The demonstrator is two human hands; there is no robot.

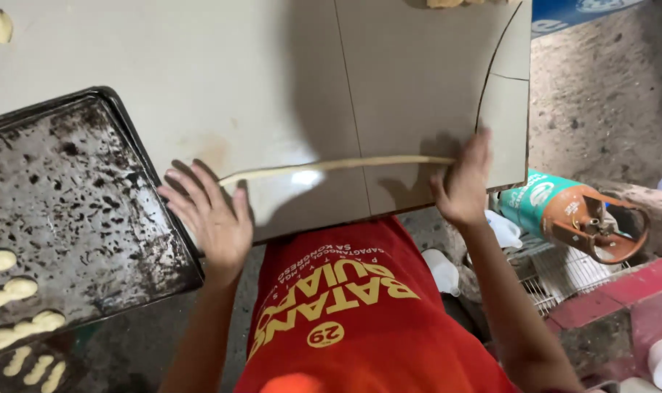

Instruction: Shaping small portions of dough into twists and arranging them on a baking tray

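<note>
Pale, thin rope of dough (338, 165) stretched across the grey tiled surface (236, 73), spanning between both hands. Left hand (211, 215) flat, fingers spread, grip apart, pressing the rope's left end. Right hand (463, 185) same, grip apart, palm down on the right end. Dark, crusted metal baking tray (76, 204) just left of the left hand, carrying pale twisted dough pieces (7, 291) at its near-left edge. Teal and orange gas cylinder (575, 211) lying on its side on the floor, right of the surface, white round label patch on the teal body. Red shirt (360, 320) below, yellow print.
</note>
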